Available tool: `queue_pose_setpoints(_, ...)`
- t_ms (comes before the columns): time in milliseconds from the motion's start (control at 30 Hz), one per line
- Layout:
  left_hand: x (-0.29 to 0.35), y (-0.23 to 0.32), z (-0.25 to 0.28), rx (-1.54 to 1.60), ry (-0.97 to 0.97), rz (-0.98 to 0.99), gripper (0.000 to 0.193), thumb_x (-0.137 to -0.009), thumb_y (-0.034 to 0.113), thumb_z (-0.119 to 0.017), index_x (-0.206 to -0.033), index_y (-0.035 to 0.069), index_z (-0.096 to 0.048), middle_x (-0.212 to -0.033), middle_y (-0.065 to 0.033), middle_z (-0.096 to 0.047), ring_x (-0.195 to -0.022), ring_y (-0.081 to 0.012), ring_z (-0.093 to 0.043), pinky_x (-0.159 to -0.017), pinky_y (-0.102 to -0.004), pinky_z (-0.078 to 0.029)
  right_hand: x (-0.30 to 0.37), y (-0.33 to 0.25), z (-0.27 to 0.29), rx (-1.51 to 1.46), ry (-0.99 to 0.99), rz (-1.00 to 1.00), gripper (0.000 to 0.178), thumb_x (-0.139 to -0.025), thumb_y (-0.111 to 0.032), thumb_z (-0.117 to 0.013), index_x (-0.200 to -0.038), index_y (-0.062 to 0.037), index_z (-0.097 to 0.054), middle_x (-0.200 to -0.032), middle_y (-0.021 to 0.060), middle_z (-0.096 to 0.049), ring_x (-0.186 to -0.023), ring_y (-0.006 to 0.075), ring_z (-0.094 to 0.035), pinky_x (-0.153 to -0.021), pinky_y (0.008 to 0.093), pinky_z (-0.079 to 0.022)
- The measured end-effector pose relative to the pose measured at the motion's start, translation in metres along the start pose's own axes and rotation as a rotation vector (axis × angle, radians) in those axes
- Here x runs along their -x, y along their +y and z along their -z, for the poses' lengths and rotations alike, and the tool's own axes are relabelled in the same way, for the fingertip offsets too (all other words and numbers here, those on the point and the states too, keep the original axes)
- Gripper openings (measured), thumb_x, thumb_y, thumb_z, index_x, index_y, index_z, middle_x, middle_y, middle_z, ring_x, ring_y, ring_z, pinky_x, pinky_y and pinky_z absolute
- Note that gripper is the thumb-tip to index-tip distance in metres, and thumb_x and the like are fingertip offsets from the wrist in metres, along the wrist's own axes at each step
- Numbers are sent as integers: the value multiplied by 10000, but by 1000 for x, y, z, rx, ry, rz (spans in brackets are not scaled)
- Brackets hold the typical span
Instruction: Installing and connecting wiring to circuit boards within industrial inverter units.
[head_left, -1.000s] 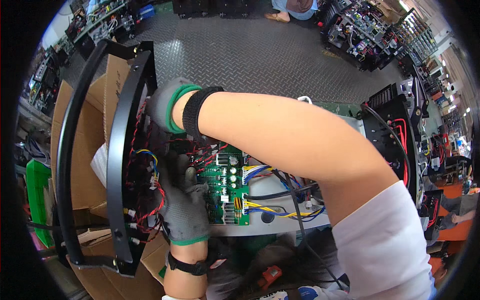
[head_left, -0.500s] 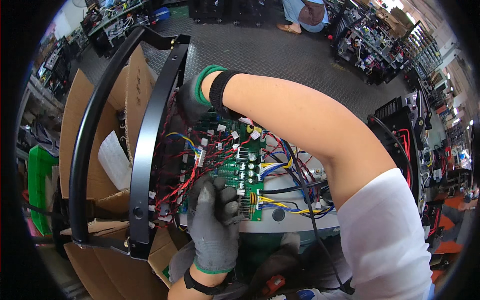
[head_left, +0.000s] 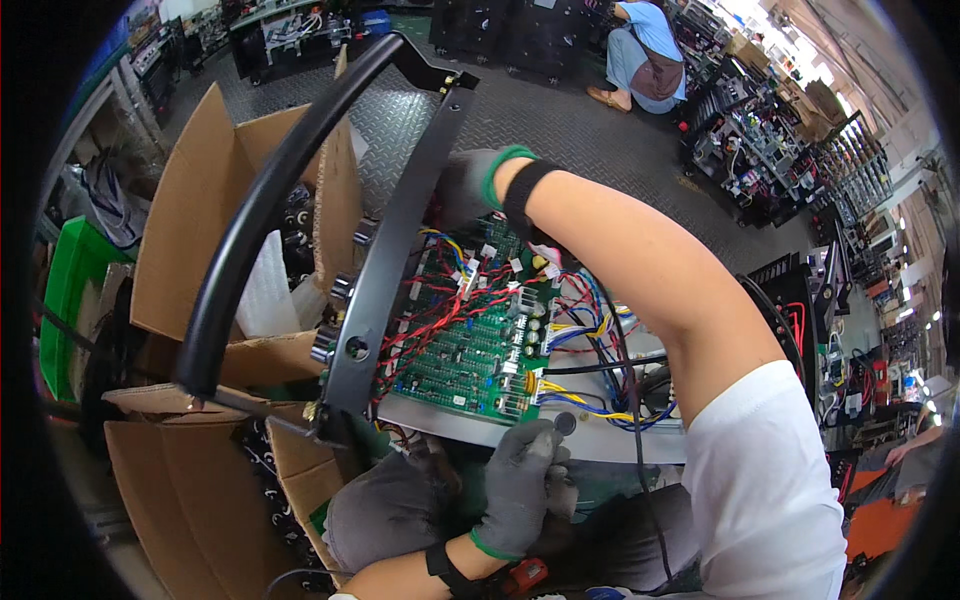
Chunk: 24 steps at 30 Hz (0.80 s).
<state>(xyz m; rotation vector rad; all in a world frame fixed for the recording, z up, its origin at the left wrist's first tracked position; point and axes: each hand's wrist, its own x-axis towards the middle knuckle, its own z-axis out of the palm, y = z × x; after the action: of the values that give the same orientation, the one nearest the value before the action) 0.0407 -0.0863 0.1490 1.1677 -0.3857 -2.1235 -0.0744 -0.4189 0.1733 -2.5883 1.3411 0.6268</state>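
My left hand (head_left: 522, 485), in a grey work glove, is at the near edge of the metal chassis (head_left: 640, 447), its fingers curled in; what they hold, if anything, is hidden. Just beside its fingertips is a dark round disc (head_left: 565, 423) on the chassis. My right arm reaches across from the right, and my gloved right hand (head_left: 468, 188) is behind the upper part of the black front panel (head_left: 400, 250), its fingers hidden. Between the hands lies a green circuit board (head_left: 455, 365), crossed by red wires (head_left: 450, 325) with white plugs. A black tubular handle (head_left: 280, 200) curves out from the panel.
Open cardboard boxes (head_left: 185, 220) stand left of the panel, with a green bin (head_left: 75, 300) beyond. A black cable (head_left: 630, 390) hangs across the chassis. A person in blue (head_left: 645, 60) crouches at the back. Equipment racks (head_left: 745, 130) line the right.
My left hand has moved off the board, right and down to the chassis edge. The panel, handle and right hand now appear further right, and the panel leans more, showing knobs on its outer face.
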Motion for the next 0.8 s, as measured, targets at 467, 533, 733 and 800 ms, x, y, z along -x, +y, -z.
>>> queue_pose_setpoints(467,14,-2,-10,-9,-79,-187,260,-939,209,-530,-1136,41,-555,-952,-41,-613,-759,-73,-569,-598,-190,-458,104,-45,58,-182,157,-318,324,-752,-268,-596,-1035,-145,-696,-954,126,-686,-932,336,-642,-819,411,-506)
queue_pose_setpoints(533,12,-2,-10,-14,-55,-204,258,-937,217,-535,-1128,45,-555,-944,-39,-614,-739,-71,-564,-566,-185,-445,121,-55,68,-95,99,-274,326,-819,-309,-550,-1078,-151,-669,-1024,131,-669,-981,317,-623,-871,404,-475)
queue_pose_setpoints(733,4,3,-3,70,22,-387,248,-927,215,-552,-1125,66,-548,-837,-4,-598,-634,-62,-540,-509,-183,-423,192,-97,96,-246,325,-238,314,-839,-251,-571,-1093,-84,-652,-999,131,-672,-945,265,-642,-842,360,-489)
queue_pose_setpoints(800,5,8,4,46,58,-471,229,-930,197,-547,-1125,78,-550,-843,-10,-595,-613,-76,-527,-468,-198,-404,229,-119,91,-474,657,-62,295,-842,-194,-606,-1098,-51,-643,-959,133,-673,-910,247,-644,-807,330,-496)
